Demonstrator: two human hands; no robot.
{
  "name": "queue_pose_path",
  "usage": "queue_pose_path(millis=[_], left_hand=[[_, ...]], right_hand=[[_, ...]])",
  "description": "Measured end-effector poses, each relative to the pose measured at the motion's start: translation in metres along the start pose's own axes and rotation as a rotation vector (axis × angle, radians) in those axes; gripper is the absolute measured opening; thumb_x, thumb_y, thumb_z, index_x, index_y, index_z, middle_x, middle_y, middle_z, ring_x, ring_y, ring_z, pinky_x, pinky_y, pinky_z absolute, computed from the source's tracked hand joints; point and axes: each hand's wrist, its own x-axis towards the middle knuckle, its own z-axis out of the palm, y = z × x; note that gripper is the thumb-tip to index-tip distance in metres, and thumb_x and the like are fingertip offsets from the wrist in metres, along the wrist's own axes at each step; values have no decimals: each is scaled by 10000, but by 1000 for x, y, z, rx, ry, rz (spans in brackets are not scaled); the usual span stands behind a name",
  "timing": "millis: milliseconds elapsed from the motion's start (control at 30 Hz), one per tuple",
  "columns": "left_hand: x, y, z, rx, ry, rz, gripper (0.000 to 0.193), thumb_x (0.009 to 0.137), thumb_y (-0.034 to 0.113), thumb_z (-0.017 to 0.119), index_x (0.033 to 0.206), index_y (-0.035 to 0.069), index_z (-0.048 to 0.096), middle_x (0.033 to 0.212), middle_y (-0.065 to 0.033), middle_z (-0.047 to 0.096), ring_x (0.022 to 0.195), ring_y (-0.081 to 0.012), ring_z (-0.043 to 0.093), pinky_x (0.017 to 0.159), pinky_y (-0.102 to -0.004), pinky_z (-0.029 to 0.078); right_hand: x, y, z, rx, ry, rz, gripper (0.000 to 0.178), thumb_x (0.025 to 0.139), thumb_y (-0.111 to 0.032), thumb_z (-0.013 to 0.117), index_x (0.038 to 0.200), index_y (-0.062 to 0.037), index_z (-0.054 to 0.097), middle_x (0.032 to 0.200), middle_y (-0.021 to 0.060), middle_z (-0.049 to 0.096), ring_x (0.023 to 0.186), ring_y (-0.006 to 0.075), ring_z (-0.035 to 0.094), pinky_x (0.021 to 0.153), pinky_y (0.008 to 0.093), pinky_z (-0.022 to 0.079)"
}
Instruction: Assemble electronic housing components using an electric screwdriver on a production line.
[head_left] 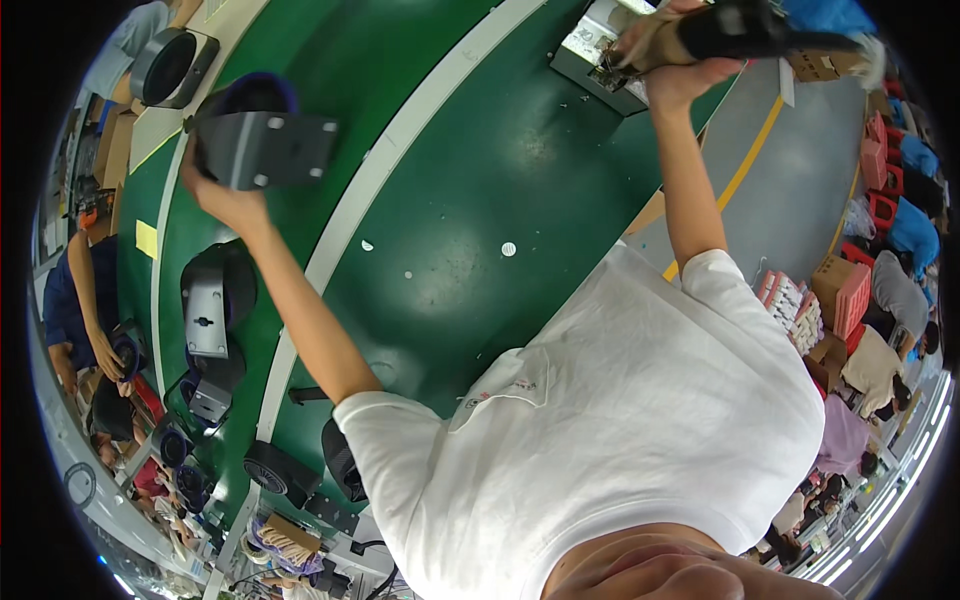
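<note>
My left hand (228,203) grips the edge of a dark grey device (262,150), which has a flat plate with pale round feet and a purple-edged ring behind it. The device is tilted and a little blurred above the green belt (330,45). At the upper right my right hand (685,85) is closed around a long black and tan object (735,32) with a pale, frayed-looking end. Blur hides what kind of object it is. Just beside that hand stands an open light-coloured box (597,45) with small metal parts inside.
More dark devices (205,310) sit along the belt at left. A round-fronted black unit (280,470) lies at the lower left. Across the belt, a co-worker's hand (108,355) touches another device. A pale rail (375,170) divides belt and green worktop (450,200). Cartons and seated people line the right.
</note>
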Motion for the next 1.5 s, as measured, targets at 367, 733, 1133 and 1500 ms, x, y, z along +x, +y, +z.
queue_pose_path(millis=[367, 733, 1133, 1500], left_hand=[[-108, 180, 83, -438, -463, 114, 545, 597, 29, 723, 1106, 214, 661, 1180, -145, 548, 1040, -337, 548, 872, -387, 454], [-123, 188, 95, -475, -385, 221, 683, 462, 13, 712, 1122, 185, 687, 1241, -121, 548, 1036, -316, 545, 847, -381, 449], [-122, 190, 93, -518, -376, 233, 723, 443, 5, 690, 1144, 179, 673, 1263, -113, 536, 1066, -315, 530, 872, -390, 439], [-116, 203, 79, -467, -548, -32, 743, 558, 9, 734, 1262, 191, 581, 1256, -108, 522, 1090, -314, 520, 899, -379, 442]], right_hand=[[9, -9, 61, -1074, 188, 443, 838, 846, -770, 247, 1172, -30, 464, 528, 62, 462, 366, 186, 422, 368, 302, 383], [19, 36, 185, -803, 256, 434, 873, 828, -800, 170, 1069, -7, 445, 402, 59, 365, 277, 175, 326, 300, 286, 313], [-1, 70, 148, 11, -70, 191, 950, 771, -854, 156, 916, 35, 459, 511, 73, 462, 326, 174, 460, 314, 258, 386], [-9, 42, 168, -1205, -32, 431, 951, 748, -874, 176, 908, 18, 463, 543, 74, 483, 319, 182, 436, 301, 274, 367]])
